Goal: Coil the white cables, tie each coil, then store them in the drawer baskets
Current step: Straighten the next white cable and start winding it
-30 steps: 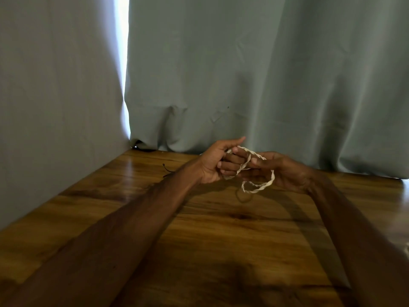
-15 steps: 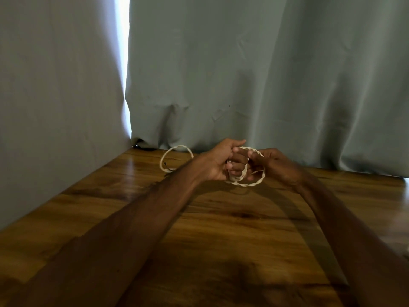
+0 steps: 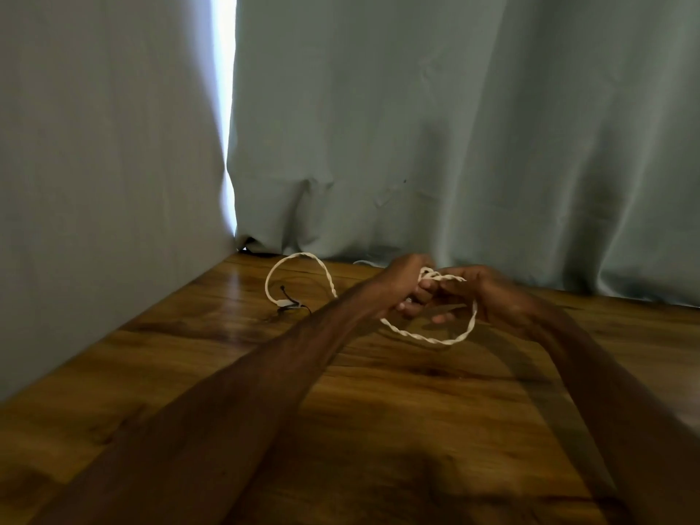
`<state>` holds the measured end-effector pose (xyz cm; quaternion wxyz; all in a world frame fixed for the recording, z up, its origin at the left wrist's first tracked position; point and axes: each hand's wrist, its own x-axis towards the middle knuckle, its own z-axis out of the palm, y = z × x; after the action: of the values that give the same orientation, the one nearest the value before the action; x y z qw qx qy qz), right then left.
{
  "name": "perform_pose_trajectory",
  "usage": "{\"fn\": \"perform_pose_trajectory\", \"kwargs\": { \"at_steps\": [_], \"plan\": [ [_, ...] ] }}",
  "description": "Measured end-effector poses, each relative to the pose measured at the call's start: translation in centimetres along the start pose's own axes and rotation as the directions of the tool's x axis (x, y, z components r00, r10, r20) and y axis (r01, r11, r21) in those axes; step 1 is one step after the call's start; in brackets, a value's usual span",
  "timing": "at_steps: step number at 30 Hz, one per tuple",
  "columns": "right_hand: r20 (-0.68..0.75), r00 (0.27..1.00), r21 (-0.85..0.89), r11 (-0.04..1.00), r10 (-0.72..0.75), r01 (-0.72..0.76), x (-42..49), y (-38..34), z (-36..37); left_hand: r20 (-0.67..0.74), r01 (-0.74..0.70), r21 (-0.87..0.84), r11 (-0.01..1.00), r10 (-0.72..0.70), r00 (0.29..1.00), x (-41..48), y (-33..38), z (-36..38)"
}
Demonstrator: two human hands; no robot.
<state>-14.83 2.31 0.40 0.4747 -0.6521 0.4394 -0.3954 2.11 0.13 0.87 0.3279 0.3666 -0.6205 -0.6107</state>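
A white twisted cable (image 3: 428,337) is held between both hands above the wooden table (image 3: 378,430). My left hand (image 3: 407,284) grips its strands with curled fingers. My right hand (image 3: 488,297) pinches the cable just to the right, and a loop hangs below both hands. A second loop of the same cable arcs out to the left behind my left forearm and ends at a stripped tip with dark wires (image 3: 289,303) lying on the table.
Grey-green curtains (image 3: 454,145) hang along the back and left edges of the table, with a bright gap (image 3: 225,108) between them at the far left corner. No drawer or baskets are in view.
The cable's free end has swung out to the left into a wider loop and its tip now lies on the table. The loop under my hands has grown larger.
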Motion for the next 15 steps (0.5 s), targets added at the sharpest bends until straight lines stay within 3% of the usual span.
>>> {"fn": "perform_pose_trajectory", "kwargs": {
  "at_steps": [3,11,15],
  "plan": [
    [0.037,0.998,0.0,0.999,0.05,-0.05,-0.1,0.1,0.1,-0.018,-0.028,0.014,0.999,0.029,0.999,0.0,-0.6,0.2],
    [0.229,0.968,-0.157,0.986,0.099,-0.063,-1.6,-0.8,-0.5,-0.05,-0.117,0.259,0.959,0.134,0.99,-0.3,-1.9,0.3],
    [0.142,0.99,-0.075,0.997,-0.01,0.021,-1.7,-2.8,-1.8,-0.06,-0.116,0.309,0.944,0.142,0.988,-0.3,-2.8,0.2]
  ]
}}
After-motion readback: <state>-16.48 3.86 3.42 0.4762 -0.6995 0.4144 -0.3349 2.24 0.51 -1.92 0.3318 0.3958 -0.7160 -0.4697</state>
